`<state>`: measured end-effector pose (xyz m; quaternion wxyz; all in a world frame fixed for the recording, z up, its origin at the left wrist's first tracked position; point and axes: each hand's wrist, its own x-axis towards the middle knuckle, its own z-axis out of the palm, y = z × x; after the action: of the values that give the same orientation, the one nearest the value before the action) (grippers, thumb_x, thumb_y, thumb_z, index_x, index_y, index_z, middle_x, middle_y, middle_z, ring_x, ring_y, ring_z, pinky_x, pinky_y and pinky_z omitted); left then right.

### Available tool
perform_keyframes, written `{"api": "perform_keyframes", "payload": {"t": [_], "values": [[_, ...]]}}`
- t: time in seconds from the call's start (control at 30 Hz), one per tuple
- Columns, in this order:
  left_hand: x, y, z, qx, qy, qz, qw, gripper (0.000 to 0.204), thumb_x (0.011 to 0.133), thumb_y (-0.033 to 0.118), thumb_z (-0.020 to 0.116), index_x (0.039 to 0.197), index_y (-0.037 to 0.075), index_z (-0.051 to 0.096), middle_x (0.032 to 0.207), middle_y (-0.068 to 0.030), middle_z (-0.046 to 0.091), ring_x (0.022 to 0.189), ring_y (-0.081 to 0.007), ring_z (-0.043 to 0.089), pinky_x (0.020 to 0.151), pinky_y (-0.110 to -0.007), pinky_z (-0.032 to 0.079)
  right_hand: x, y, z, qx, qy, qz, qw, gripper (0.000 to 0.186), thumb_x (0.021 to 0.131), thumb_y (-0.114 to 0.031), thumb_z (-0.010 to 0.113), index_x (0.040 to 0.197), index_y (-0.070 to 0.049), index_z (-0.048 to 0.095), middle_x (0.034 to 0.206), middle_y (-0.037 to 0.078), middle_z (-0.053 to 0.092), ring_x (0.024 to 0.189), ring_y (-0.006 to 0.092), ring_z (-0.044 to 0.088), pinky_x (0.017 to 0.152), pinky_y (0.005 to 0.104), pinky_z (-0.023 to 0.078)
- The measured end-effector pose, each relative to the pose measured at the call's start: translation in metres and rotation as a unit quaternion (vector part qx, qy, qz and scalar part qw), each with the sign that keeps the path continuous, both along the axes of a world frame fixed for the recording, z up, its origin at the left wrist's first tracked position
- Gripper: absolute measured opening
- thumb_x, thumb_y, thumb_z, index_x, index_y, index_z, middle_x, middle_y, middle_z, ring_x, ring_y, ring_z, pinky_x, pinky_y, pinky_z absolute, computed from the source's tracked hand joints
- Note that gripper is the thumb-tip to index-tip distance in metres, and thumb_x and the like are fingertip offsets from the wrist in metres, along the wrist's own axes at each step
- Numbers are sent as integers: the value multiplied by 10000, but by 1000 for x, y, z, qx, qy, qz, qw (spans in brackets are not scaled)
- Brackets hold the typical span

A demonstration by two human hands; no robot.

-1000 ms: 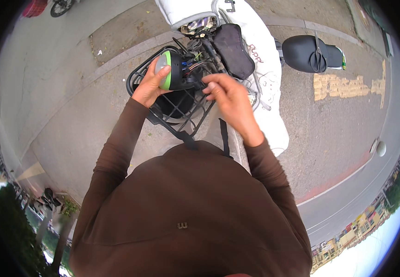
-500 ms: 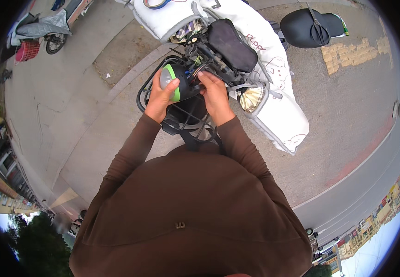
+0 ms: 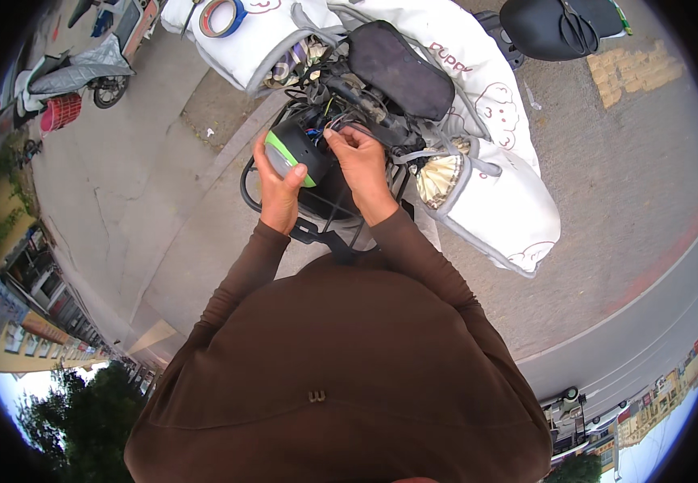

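My left hand [image 3: 280, 193] is closed round a headlight [image 3: 299, 149] with a black housing, a bright green rim band and a pale lens that faces left. Behind the housing, thin coloured wires [image 3: 313, 131] run toward the tangle at the scooter's handlebar [image 3: 357, 97]. The thumb and forefinger of my right hand [image 3: 367, 171] pinch at thin wires beside the housing's open back; the fingers partly hide them. Under both hands sits a black wire basket [image 3: 250, 187].
A white quilted cover [image 3: 502, 205] with grey edging drapes the handlebar, around a dark oblong display [image 3: 405, 71]. A tape roll [image 3: 239, 14] lies on it at upper left. Black scissors [image 3: 578, 30] rest on a black seat [image 3: 534, 32]. Another scooter with a pink basket [image 3: 60, 112] stands far left.
My right hand has shifted a little left, closer to the back of the headlight. The headlight has tilted and moved slightly left and down. The head view has shifted too.
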<state>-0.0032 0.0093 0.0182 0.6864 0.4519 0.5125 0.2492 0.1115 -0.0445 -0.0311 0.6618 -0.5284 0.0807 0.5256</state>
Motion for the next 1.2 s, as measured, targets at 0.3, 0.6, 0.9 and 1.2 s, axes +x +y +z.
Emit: {"api": "perform_keyframes", "payload": {"t": [0.3,0.6,0.9,1.2], "values": [[-12,39,14,-121,47,-174,976,917,797,456,727,1456,74,216,1387,-130,356,1280,-254,387,1021,-405,381,-1,-7,-3,-12,-73,26,997,154,832,-109,708,810,35,660,707,-39,552,634,37,487,576,208,389],[16,98,3,-394,175,-387,815,656,907,526,553,1366,77,414,1259,-71,546,1137,-166,559,954,-388,473,12,-26,-4,-4,-85,148,985,132,840,-81,669,921,23,665,727,7,618,649,75,537,604,239,426],[29,95,-9,-351,208,-399,821,635,870,315,646,1370,16,393,1227,-90,550,1110,-158,557,937,-329,466,8,-40,13,-62,-376,131,915,153,802,-123,680,902,-9,661,798,133,646,770,311,631,707,368,484],[23,99,-2,-334,131,-359,862,811,828,218,644,1483,46,198,1310,-116,487,1174,-191,509,943,-346,467,17,-30,16,-102,-394,236,882,145,793,-159,686,809,-19,652,811,162,652,805,365,625,757,428,489]]}}
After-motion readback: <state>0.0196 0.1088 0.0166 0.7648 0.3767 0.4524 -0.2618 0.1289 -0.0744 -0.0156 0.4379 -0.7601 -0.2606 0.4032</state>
